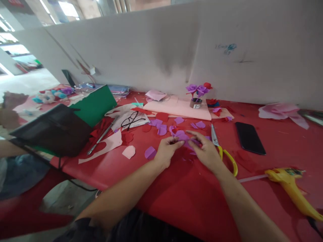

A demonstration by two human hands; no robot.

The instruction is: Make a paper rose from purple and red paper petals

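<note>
Paper (186, 137), purple and thin, sits between the person's two hands, right at the fingertips. The left hand (166, 149) pinches its left side and the right hand (205, 151) pinches its right side, so both are about as near. Fingers hide some, so its long way is hard to tell. Around them are one pair of scissors (214, 135), one phone (249, 137), one yellow glue gun (290, 188), two purple flowers (192, 88) and one red flower (207, 85).

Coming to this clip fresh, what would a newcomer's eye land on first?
Probably the purple flowers in a small brown holder, before the pale partition. Then the left hand and right hand, holding a purple piece over the red table. The yellow glue gun stands out at the right.
</note>
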